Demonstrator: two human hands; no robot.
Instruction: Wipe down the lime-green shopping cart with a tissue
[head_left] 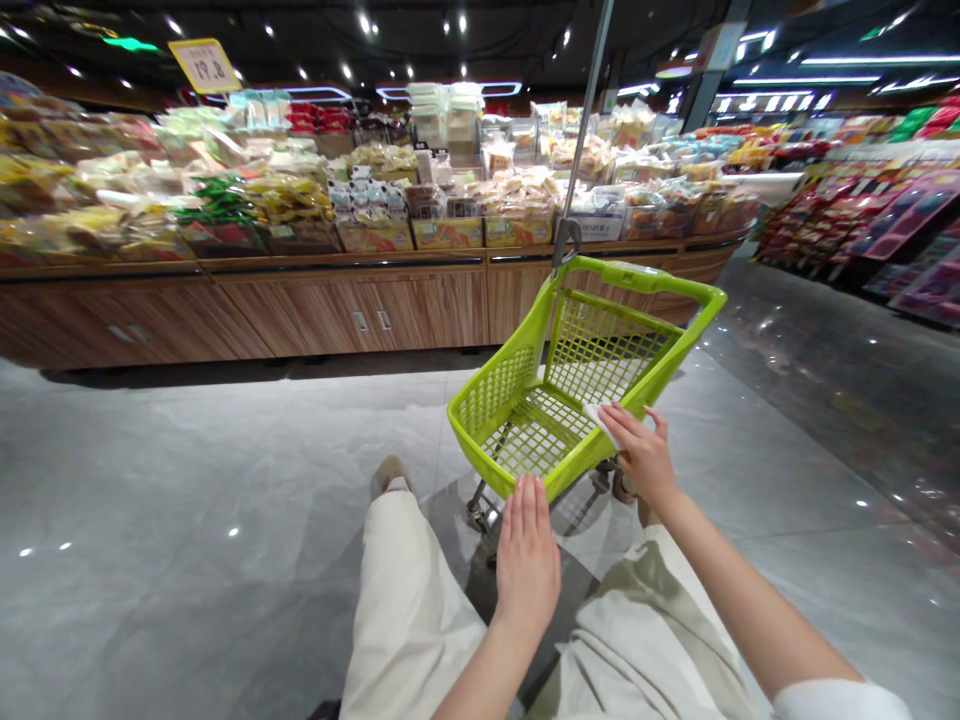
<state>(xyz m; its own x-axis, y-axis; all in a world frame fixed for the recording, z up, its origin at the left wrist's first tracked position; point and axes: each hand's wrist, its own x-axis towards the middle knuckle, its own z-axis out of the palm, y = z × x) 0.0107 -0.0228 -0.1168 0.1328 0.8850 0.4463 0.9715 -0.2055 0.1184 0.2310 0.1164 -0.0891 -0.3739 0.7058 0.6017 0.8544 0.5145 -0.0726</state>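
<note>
A lime-green plastic shopping cart basket (517, 385) stands on the floor in front of me, with nothing in it. My left hand (527, 555) lies flat against its near rim, fingers stretched out and together. My right hand (641, 450) presses a white cloth (600, 420) against the basket's right rim, fingers curled over it. My knees in pale trousers show below both hands.
A grey metal pole (581, 140) rises from the cart's far end. Behind stands a long wooden display counter (337, 310) piled with packaged food. Shelves of goods (885, 220) line the right side. Glossy grey floor (187, 500) surrounds the cart.
</note>
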